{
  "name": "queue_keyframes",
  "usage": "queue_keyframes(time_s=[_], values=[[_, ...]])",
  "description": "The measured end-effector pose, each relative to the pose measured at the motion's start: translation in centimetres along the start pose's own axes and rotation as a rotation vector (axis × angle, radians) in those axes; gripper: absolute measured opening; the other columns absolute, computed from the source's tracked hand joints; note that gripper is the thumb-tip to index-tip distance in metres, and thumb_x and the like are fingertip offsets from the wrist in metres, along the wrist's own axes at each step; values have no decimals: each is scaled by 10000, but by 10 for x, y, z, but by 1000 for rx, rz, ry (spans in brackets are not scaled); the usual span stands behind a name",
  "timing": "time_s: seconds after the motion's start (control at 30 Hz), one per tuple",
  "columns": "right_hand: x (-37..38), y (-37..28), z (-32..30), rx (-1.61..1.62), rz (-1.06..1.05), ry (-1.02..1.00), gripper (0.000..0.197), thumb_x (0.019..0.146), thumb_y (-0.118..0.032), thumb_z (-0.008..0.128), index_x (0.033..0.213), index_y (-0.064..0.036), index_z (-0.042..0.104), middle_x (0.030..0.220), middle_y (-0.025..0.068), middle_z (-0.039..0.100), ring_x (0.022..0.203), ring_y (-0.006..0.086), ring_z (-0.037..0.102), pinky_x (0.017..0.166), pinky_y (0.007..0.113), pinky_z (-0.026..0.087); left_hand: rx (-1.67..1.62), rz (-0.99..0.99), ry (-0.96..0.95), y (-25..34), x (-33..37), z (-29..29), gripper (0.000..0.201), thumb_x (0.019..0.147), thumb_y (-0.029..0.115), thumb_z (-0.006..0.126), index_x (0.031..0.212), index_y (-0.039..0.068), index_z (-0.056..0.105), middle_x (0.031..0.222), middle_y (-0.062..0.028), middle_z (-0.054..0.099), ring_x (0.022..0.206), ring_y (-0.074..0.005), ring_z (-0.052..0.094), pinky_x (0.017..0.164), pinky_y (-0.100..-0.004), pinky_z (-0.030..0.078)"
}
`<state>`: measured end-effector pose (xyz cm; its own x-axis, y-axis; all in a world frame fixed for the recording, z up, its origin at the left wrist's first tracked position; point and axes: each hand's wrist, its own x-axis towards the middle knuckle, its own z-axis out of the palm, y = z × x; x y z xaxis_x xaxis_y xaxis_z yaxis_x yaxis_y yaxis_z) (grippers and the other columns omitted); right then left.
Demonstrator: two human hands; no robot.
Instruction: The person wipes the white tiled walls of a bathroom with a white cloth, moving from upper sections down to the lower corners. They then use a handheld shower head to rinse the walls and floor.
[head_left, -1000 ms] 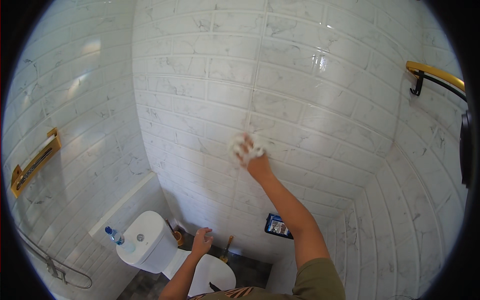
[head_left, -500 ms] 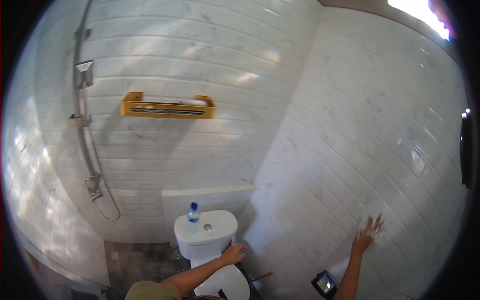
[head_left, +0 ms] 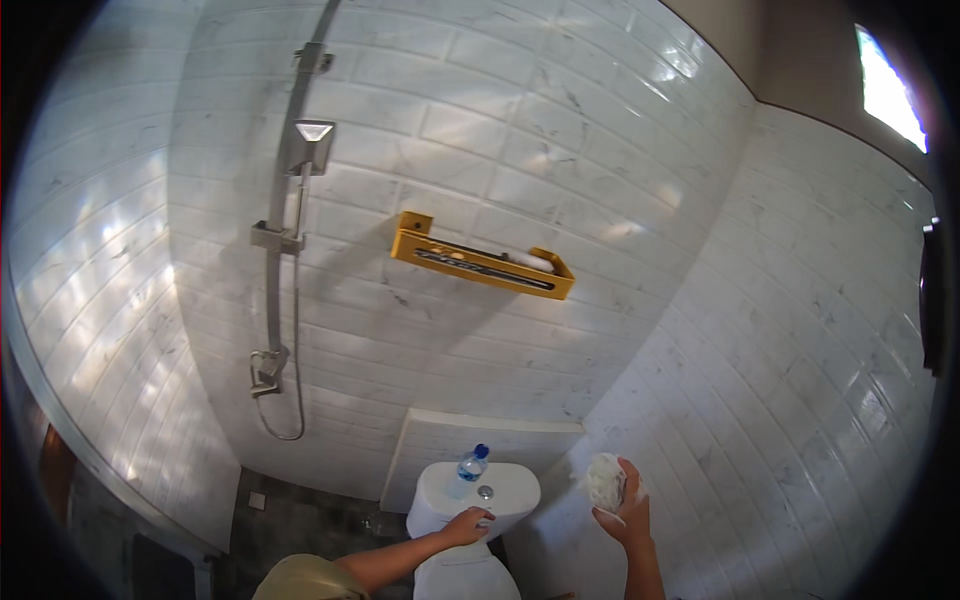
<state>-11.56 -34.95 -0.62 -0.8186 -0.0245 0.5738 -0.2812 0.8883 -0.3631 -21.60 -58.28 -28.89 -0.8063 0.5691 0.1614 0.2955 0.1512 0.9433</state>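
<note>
My right hand [head_left: 630, 510] is raised in front of the right-hand tiled wall, fingers closed round a soft white wad [head_left: 604, 482]. It looks like a crumpled cloth or foamy sponge; I cannot make out which. My left hand [head_left: 467, 527] hovers at the front of the white toilet cistern [head_left: 522, 492], empty, with its fingers loosely bent. On the cistern lid, left of the round flush button [head_left: 486, 492], a clear plastic bottle [head_left: 470, 468] with a blue cap stands upright.
A yellow wall shelf [head_left: 480, 272] holds a white tube-like item. Left of it runs a shower rail [head_left: 275, 300] with a hand shower [head_left: 312, 148] and hanging hose. Below the cistern lies the toilet lid [head_left: 465, 580]. Dark floor tiles [head_left: 300, 520] show at the lower left.
My right hand has come off the right-hand wall with the white wad and now shows it from the side. The view has swung left. My left hand's fingers have bent in more.
</note>
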Motion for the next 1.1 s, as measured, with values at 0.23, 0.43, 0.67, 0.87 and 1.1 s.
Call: queue_keyframes(time_s=[0.23, 0.43, 0.67, 0.87, 1.1], values=[[43, -53, -1, -39, -328, -80, 818, 558, -51, 763, 1315, -60, 452, 1049, 203, 599, 938, 380, 552, 794, 440, 495, 177, 20, 229, -15, -32, -49, 358, 782, 131, 658, 1128, 41, 630, 1128, -211, 589, 1085, -348, 563, 925, -402, 473], [75, -62, 5, 172, -383, 1, 777, 642, -27, 768, 1342, -48, 432, 1138, 199, 581, 1027, 350, 600, 859, 410, 502, 183, -142, 368, 15, -68, -110, 340, 783, 93, 655, 1116, 28, 621, 1147, -205, 577, 995, -332, 611, 855, -387, 508], [157, -162, 21, 413, -576, 225, 770, 710, 59, 704, 1396, -45, 370, 1298, 163, 503, 1168, 276, 553, 948, 368, 496, 82, -122, 633, -16, -88, -193, 296, 826, 69, 639, 1119, 29, 617, 1146, -191, 578, 963, -309, 636, 786, -369, 544], [287, -224, 44, 412, -620, 561, 781, 722, 82, 685, 1412, -73, 353, 1347, 142, 427, 1214, 267, 506, 983, 397, 491, 229, -19, 709, -51, -84, -288, 295, 824, 59, 647, 1116, 22, 616, 1154, -184, 591, 880, -289, 669, 749, -355, 549], [344, -305, 114, 32, -462, 368, 934, 644, -182, 861, 1433, -103, 366, 1450, 230, 367, 1364, 404, 319, 1082, 463, 367, 176, -122, 766, -71, -115, -400, 288, 830, 63, 649, 1118, 62, 634, 1061, -145, 622, 783, -196, 668, 678, -317, 509]])
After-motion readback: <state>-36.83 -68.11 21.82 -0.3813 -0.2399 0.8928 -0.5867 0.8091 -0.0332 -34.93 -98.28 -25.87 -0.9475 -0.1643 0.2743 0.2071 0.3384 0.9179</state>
